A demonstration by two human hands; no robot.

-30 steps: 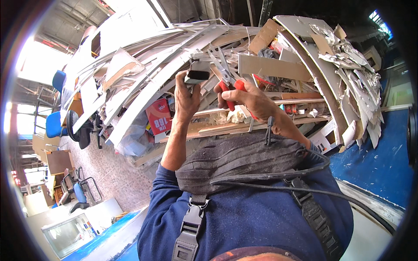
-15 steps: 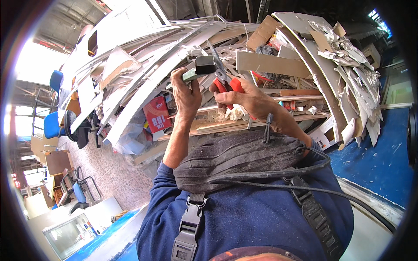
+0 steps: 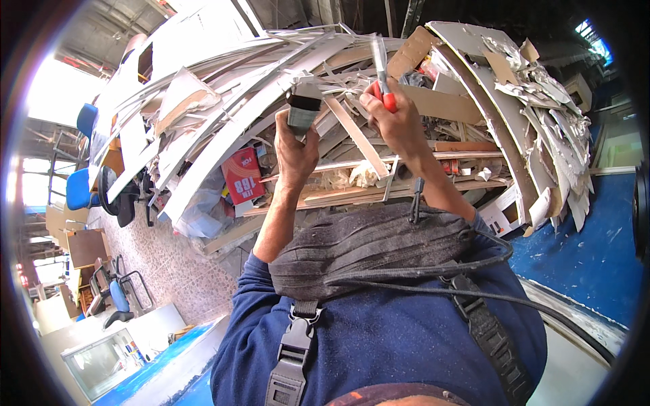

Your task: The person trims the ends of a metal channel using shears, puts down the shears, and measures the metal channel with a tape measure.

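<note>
My left hand (image 3: 296,161) is wrapped round a small box-shaped piece (image 3: 301,122), with a grey-green side, a black face and a pale upper end. Its exact kind I cannot make out. Apart from it, to the right, my right hand (image 3: 399,127) grips a pair of pliers (image 3: 378,59) by the red handles. The metal jaws point away from me and are slightly blurred. Both hands are raised in front of a large heap of scrap strips and boards (image 3: 355,132).
A red printed box (image 3: 242,177) lies in the heap's near left part, beside clear plastic bags (image 3: 198,213). Torn white panels (image 3: 552,128) hang at the right. Blue chairs (image 3: 80,191) stand far left. A black cable (image 3: 433,287) crosses my chest.
My right hand has lifted the pliers up and right, away from the piece. The pliers' red handles are less spread in view. My left hand has turned the piece more upright.
</note>
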